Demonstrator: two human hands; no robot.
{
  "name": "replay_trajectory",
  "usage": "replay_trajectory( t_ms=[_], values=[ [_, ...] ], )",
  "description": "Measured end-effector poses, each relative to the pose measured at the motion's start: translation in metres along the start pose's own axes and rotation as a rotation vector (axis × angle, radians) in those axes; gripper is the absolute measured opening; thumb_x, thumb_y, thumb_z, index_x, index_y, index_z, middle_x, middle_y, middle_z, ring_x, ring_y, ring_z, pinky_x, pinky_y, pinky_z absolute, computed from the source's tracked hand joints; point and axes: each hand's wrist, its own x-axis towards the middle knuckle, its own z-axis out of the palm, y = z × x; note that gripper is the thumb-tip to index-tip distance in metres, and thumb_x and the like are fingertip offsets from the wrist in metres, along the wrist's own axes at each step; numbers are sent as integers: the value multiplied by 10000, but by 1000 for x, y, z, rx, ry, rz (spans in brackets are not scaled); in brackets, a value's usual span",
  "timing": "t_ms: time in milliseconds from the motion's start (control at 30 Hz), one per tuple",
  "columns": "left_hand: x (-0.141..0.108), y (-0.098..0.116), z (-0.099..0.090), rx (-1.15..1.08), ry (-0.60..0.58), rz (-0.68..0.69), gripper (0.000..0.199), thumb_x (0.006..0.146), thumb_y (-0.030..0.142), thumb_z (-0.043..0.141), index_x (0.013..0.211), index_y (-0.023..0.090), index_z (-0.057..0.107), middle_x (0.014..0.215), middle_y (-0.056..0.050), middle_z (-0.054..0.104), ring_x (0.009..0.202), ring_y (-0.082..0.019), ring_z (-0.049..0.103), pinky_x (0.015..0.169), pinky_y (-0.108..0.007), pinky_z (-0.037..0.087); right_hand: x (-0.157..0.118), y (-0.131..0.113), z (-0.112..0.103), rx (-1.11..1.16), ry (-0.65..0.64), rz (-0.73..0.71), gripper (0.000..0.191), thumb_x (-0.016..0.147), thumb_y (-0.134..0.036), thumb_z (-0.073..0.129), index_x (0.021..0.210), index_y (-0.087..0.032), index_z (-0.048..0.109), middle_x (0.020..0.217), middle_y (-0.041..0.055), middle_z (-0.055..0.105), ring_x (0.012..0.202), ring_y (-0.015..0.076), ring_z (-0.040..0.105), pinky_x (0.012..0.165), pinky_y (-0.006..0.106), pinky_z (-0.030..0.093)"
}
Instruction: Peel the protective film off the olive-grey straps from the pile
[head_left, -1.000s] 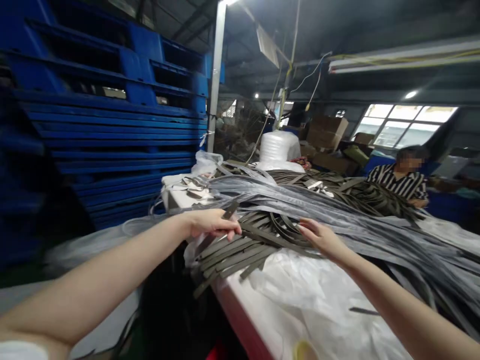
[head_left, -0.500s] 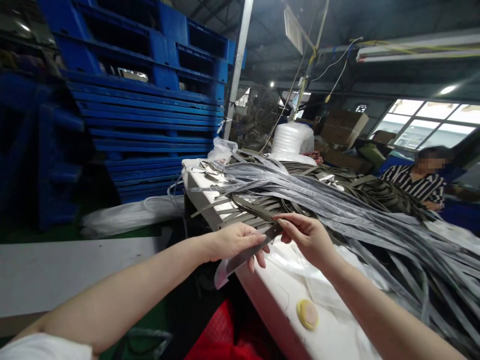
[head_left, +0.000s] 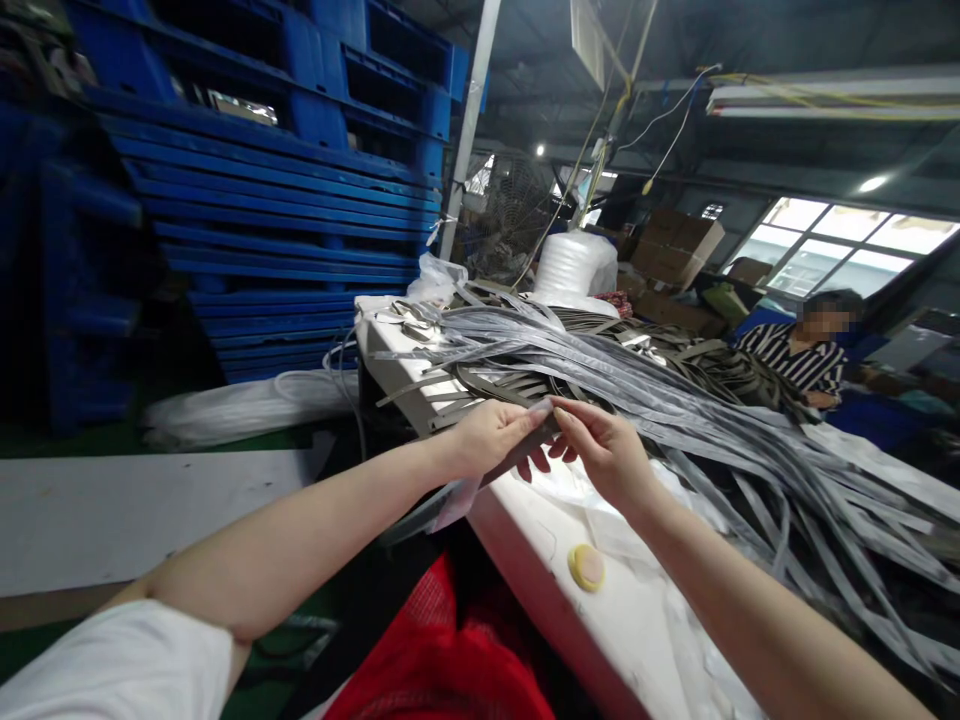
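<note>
My left hand (head_left: 499,440) grips a dark flat strip (head_left: 517,455) between thumb and fingers above the table's near edge. Touching the left thumb, my right hand (head_left: 592,440) pinches the same strip at its upper end. A clear plastic sleeve (head_left: 456,503) hangs from the strip, below and left of my left hand. Beyond both hands lies a pile of dark strips in clear plastic (head_left: 600,370), spread over the white table (head_left: 630,630).
A yellow round item (head_left: 586,567) lies near the table edge. Blue pallets (head_left: 300,220) are stacked at the left. A white wrapped roll (head_left: 568,265) stands at the back. A person in a striped shirt (head_left: 795,357) sits at the right. White board (head_left: 150,510) lower left.
My hands have come together at the strip's upper end, and my left hand has slid up along it. More of the plastic sleeve shows at lower left. The view has shifted slightly.
</note>
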Motion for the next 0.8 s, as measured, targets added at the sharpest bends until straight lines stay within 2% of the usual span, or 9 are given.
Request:
replay_trajectory(
  t_ms=[67,167,267,367,500,600,700,767,800],
  values=[
    [2,5,2,-2,53,52,673,774,744,579,792,82,702,689,-111,727,526,-153,659,513,-234,529,-5,-2,1,63,-74,64,563,775,-451,694,1258,-186,580,925,64,694,660,155,634,509,245,497],
    [5,15,11,25,69,130,632,795,714,586,810,98,723,749,-103,742,620,-160,687,574,-225,534,-16,5,15,127,-369,257,567,672,-390,776,1179,-200,608,1133,96,657,711,152,647,529,239,500],
    [6,22,25,96,20,143,629,850,697,526,853,107,744,783,-93,743,675,-160,686,581,-212,509,-26,23,37,91,-535,357,458,731,-529,711,974,-142,677,886,89,700,668,156,636,606,280,519],
    [6,24,21,162,106,164,636,888,682,473,884,106,743,793,-83,736,641,-146,662,569,-212,485,-32,36,47,62,-516,340,602,761,-716,584,827,-127,691,651,56,660,611,161,620,625,298,517],
    [-10,11,-26,251,336,114,600,923,623,456,805,95,714,887,-97,730,460,-67,533,521,-216,455,-30,28,27,68,-392,256,657,769,-752,562,951,-141,722,653,39,663,599,153,624,611,279,511],
    [-36,-16,-51,276,70,-120,521,882,606,547,852,118,727,837,-85,724,509,-99,583,515,-211,461,-26,14,4,130,-314,267,619,808,-694,582,1052,-139,705,703,60,688,633,175,663,622,288,523],
    [-59,-65,-38,190,-196,-260,489,834,622,608,924,157,729,971,-110,709,816,-206,691,510,-196,473,-21,4,-3,259,-309,284,537,846,-623,595,1073,-146,690,830,98,727,703,198,697,670,307,546],
    [-70,-109,-14,73,-214,-303,489,840,616,603,1051,182,685,1094,-114,682,957,-231,682,574,-220,520,-19,-2,-3,334,-359,305,492,867,-594,586,1060,-155,695,884,109,735,717,203,703,679,315,553],
    [-75,-133,-1,44,-118,-334,481,853,597,598,1114,197,650,1106,-105,680,988,-228,675,643,-249,544,-18,-5,-5,354,-376,310,471,879,-583,573,1042,-160,702,919,117,736,716,204,703,678,321,555]
  ],
)
